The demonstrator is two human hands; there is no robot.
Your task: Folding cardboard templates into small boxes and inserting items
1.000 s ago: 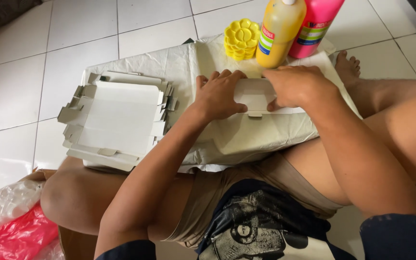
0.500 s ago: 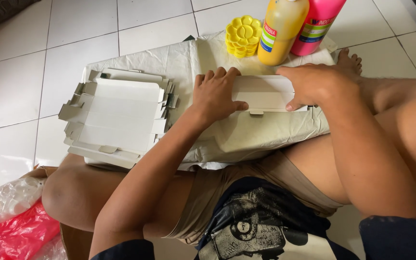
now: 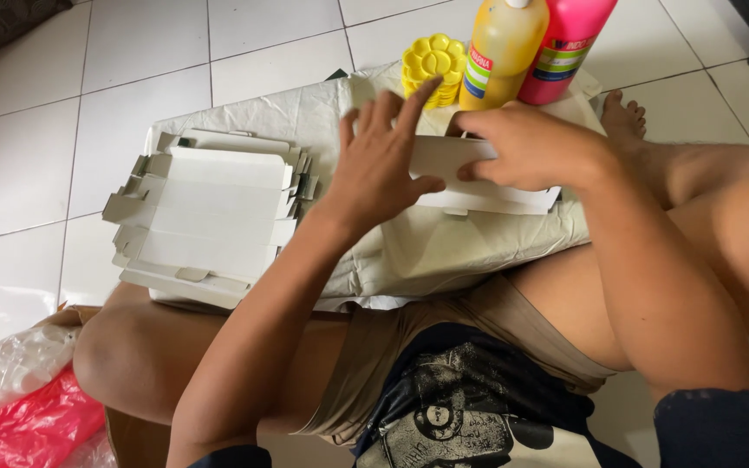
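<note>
Left hand (image 3: 383, 165) lifted, fingers spread, grip released, right hand (image 3: 526, 147) grip pinching flat white carton (image 3: 478, 178)

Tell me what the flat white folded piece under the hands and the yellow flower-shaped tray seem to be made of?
The flat white folded piece looks like thin matte cardboard: die-cut tabs, sharp creases, greyish edges like those in the stack of white blanks. The right hand presses on it; the left hand hovers open. The yellow flower-shaped tray seems moulded plastic, smooth and slightly glossy.

Both hands, left hand (image 3: 383, 165) spread and right hand (image 3: 530, 147) pressing, rest on a flat white cardboard piece (image 3: 487, 178).
</note>
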